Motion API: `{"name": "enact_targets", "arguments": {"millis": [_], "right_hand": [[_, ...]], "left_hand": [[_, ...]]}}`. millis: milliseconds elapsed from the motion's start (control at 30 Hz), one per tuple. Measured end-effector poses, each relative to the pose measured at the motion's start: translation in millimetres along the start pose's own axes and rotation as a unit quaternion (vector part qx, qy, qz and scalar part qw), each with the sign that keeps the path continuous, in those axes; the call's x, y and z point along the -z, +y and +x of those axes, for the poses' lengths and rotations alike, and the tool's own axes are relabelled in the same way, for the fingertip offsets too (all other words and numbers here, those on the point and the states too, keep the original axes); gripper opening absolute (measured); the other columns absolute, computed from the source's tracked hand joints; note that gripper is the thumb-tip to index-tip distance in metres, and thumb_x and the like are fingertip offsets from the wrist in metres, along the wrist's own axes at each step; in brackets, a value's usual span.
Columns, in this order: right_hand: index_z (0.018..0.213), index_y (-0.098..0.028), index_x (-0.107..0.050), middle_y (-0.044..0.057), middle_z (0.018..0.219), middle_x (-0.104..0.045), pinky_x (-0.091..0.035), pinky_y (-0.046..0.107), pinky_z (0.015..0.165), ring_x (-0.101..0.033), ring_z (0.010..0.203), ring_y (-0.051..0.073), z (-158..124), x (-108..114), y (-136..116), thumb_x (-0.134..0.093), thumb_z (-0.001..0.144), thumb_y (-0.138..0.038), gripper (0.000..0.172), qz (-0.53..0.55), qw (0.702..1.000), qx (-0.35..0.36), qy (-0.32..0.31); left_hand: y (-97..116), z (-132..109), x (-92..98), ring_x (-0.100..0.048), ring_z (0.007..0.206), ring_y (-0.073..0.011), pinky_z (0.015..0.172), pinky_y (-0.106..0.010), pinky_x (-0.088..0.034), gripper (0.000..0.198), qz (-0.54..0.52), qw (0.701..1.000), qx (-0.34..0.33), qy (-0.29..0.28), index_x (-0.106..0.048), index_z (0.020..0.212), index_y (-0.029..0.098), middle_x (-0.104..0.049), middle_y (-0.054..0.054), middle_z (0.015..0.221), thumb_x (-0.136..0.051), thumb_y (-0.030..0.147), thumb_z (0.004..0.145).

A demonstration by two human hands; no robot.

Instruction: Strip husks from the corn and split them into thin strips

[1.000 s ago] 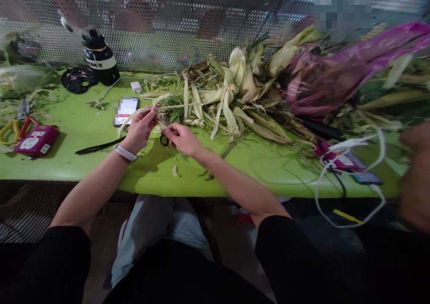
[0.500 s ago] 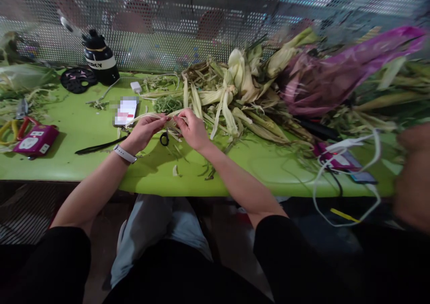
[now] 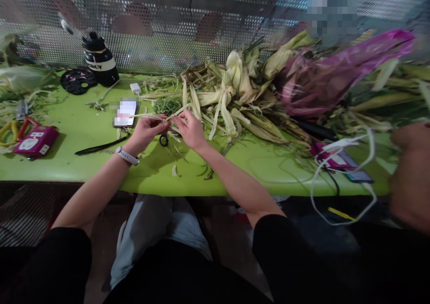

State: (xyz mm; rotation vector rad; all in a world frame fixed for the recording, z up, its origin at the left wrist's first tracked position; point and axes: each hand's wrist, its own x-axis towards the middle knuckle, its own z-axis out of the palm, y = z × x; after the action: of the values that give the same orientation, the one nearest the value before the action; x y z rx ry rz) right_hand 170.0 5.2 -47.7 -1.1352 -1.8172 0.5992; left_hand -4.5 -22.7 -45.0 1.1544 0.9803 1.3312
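Observation:
My left hand (image 3: 148, 131) is closed on a pale strip of corn husk (image 3: 148, 115), whose free end sticks out to the left over the phone (image 3: 125, 114). Close by on its right, my right hand (image 3: 190, 128) pinches the husk strips with thumb and forefinger. Exactly where the strips meet between the fingers is too small to make out. Under the hands, a black scissor handle loop (image 3: 163, 140) shows on the green table (image 3: 188, 178). Behind them lies a tangle of thin green shreds (image 3: 167, 105), beside a large heap of corn husks (image 3: 231, 93).
A pink plastic bag (image 3: 312, 89) rests on the heap. At the right are white cables (image 3: 339, 145) and another person's blurred arm (image 3: 410, 174). A black bottle (image 3: 100, 59), a magenta box (image 3: 36, 141) and coloured scissors (image 3: 24, 129) stand or lie left. Perforated metal (image 3: 168, 26) backs the table.
Both hands stay close together, with only small finger shifts. The husk end at left now points straighter across the phone. The other person's arm at right has shifted slightly left in view.

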Motion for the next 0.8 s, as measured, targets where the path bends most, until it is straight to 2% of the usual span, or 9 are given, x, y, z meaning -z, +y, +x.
{"name": "enact_targets", "arguments": {"millis": [133, 233, 333, 433, 500, 600, 667, 800], "right_hand": [[0.092, -0.022, -0.054, 0.001, 0.077, -0.061, -0.045, 0.031, 0.070, -0.059, 0.070, 0.016, 2, -1, 3, -0.050, 0.093, -0.067, 0.046, 0.000, 1.000, -0.024, -0.007], [0.117, -0.020, -0.053, -0.002, 0.068, -0.059, -0.048, 0.033, 0.067, -0.059, 0.063, 0.017, 3, -3, 9, -0.058, 0.089, -0.067, 0.055, -0.007, 0.998, -0.048, -0.032], [0.142, -0.018, -0.040, -0.003, 0.063, -0.060, -0.051, 0.036, 0.066, -0.059, 0.058, 0.020, 3, -7, 15, -0.067, 0.086, -0.061, 0.076, -0.020, 0.999, -0.020, -0.039], [0.152, -0.019, -0.033, 0.000, 0.069, -0.065, -0.052, 0.036, 0.066, -0.060, 0.062, 0.021, -1, -9, 15, -0.067, 0.089, -0.052, 0.079, -0.073, 0.996, 0.026, -0.034], [0.147, -0.020, -0.044, 0.004, 0.078, -0.068, -0.052, 0.035, 0.067, -0.061, 0.069, 0.021, -4, -8, 10, -0.064, 0.094, -0.044, 0.062, -0.141, 0.987, 0.054, -0.047], [0.113, -0.018, -0.070, 0.009, 0.091, -0.067, -0.049, 0.034, 0.070, -0.062, 0.081, 0.021, -9, -4, 0, -0.058, 0.098, -0.031, 0.023, -0.251, 0.959, 0.107, -0.079], [0.094, -0.017, -0.074, 0.010, 0.093, -0.065, -0.049, 0.035, 0.074, -0.061, 0.089, 0.022, -10, -1, -5, -0.055, 0.100, -0.029, 0.023, -0.283, 0.944, 0.153, -0.073], [0.094, -0.019, -0.070, 0.012, 0.105, -0.066, -0.049, 0.040, 0.092, -0.060, 0.102, 0.024, -6, -1, -4, -0.045, 0.104, -0.031, 0.029, -0.257, 0.938, 0.232, 0.029]], "left_hand": [[0, 0, -0.8, -0.071, 0.077, -0.0129, 0.084, -0.032, -0.062, 0.030, 0.003, 1.000, -0.005, 0.007, -0.075, 0.092, 0.014, -0.077, -0.006, 0.091, -0.089, 0.027, 0.069], [1, 4, 2.2, -0.070, 0.075, -0.0124, 0.082, -0.030, -0.062, 0.027, 0.011, 0.999, -0.015, 0.042, -0.074, 0.089, 0.015, -0.075, -0.004, 0.085, -0.088, 0.025, 0.069], [1, 8, 7.5, -0.067, 0.072, -0.0111, 0.077, -0.027, -0.060, 0.024, 0.018, 0.995, -0.019, 0.095, -0.073, 0.086, 0.015, -0.072, -0.003, 0.079, -0.088, 0.024, 0.069], [0, 12, 12.5, -0.064, 0.069, -0.0101, 0.073, -0.026, -0.059, 0.023, 0.038, 0.991, -0.016, 0.126, -0.072, 0.085, 0.015, -0.069, -0.002, 0.078, -0.086, 0.025, 0.071], [-2, 15, 15.3, -0.063, 0.068, -0.0098, 0.070, -0.025, -0.058, 0.021, 0.062, 0.989, -0.022, 0.132, -0.072, 0.086, 0.015, -0.068, -0.002, 0.077, -0.085, 0.026, 0.073], [-7, 19, 20.1, -0.062, 0.065, -0.0100, 0.065, -0.024, -0.056, 0.019, 0.115, 0.984, -0.050, 0.129, -0.073, 0.088, 0.014, -0.067, -0.002, 0.073, -0.081, 0.023, 0.075], [-10, 20, 23.1, -0.061, 0.064, -0.0109, 0.061, -0.024, -0.055, 0.018, 0.174, 0.975, -0.082, 0.111, -0.074, 0.088, 0.013, -0.068, -0.003, 0.071, -0.080, 0.023, 0.075], [-10, 18, 23.6, -0.065, 0.073, -0.0141, 0.065, -0.027, -0.057, 0.015, 0.268, 0.953, -0.143, -0.009, -0.076, 0.085, 0.014, -0.072, -0.008, 0.087, -0.078, 0.027, 0.078]]}}
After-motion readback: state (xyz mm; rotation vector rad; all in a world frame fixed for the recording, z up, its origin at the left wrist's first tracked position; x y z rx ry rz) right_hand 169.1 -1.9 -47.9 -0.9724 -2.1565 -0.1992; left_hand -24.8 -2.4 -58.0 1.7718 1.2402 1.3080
